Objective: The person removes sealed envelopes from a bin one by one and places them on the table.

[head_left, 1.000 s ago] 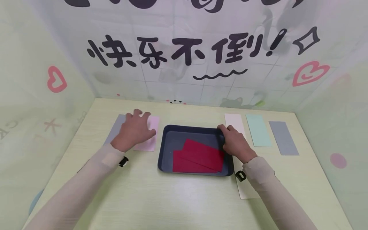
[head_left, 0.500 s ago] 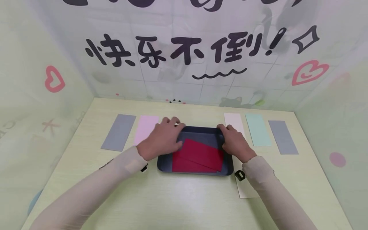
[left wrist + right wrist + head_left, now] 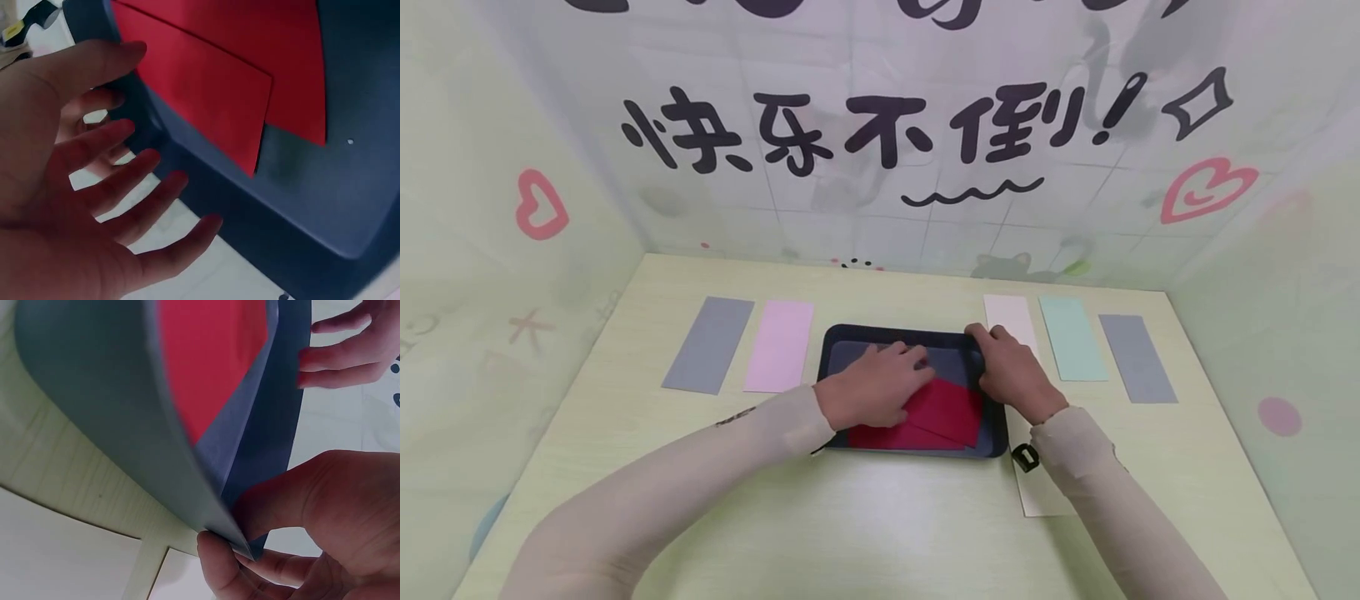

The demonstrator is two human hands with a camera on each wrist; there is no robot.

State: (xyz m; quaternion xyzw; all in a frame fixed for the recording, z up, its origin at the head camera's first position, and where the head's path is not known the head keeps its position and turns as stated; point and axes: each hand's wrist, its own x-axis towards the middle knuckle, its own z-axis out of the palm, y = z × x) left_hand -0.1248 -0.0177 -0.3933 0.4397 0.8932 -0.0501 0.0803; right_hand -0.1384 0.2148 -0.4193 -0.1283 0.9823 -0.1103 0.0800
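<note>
A dark blue-grey tray (image 3: 998, 433) sits on the table at the middle of the head view. Two red paper rectangles overlap inside it, the tilted upper one (image 3: 953, 410) covering part of the lower one (image 3: 868, 439). My left hand (image 3: 874, 389) hovers over the tray's left half, hiding part of the paper. In the left wrist view its fingers are spread and loosely bent, with nothing between them. My right hand (image 3: 1015, 373) grips the tray's wall at the far right corner. The right wrist view shows its thumb inside the wall and fingers outside.
Left of the tray lie a grey paper strip (image 3: 709, 346) and a pink strip (image 3: 779, 346). Right of it are a pale pink strip (image 3: 1009, 310), a mint strip (image 3: 1072, 337), another grey strip (image 3: 1138, 358) and a cream strip (image 3: 1045, 493). A printed curtain (image 3: 880, 225) stands behind the table.
My left hand has moved right, from above the pink strip across the tray's left edge to over the red paper. My right hand stays on the tray's corner, and the tray has not moved.
</note>
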